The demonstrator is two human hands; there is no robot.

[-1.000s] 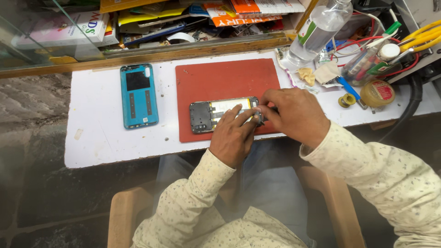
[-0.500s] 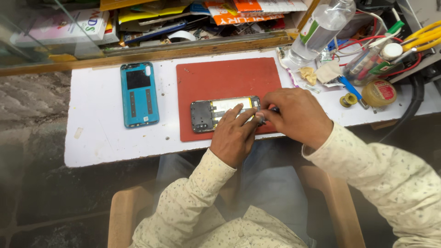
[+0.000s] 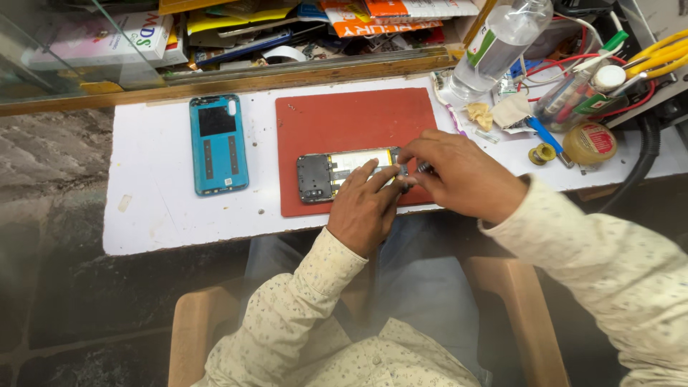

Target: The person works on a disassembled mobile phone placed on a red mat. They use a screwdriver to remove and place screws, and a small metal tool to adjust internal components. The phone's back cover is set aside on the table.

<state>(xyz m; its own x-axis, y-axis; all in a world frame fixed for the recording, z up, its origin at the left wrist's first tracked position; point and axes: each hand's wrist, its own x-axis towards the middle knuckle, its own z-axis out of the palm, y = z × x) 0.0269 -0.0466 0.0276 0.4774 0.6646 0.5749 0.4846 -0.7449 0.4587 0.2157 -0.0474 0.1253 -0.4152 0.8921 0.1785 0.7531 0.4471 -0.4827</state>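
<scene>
both hands (image 3: pixel 365 208) seemingly press the opened phone (image 3: pixel 337 172).

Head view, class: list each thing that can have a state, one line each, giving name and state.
Opened phone: back off, insides showing, flat on the red mat.
Blue back cover: detached, lying inner side up on the white table.
Clear bottle: lying tilted.
Left hand: fingers resting on the phone.
Right hand: fingertips pinching at the phone's right end.

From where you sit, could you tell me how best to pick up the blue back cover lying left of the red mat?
Probably grip the blue back cover across its two long edges, coming straight down from above: it lies flat on the white worktop, narrow and free on both sides.
</scene>
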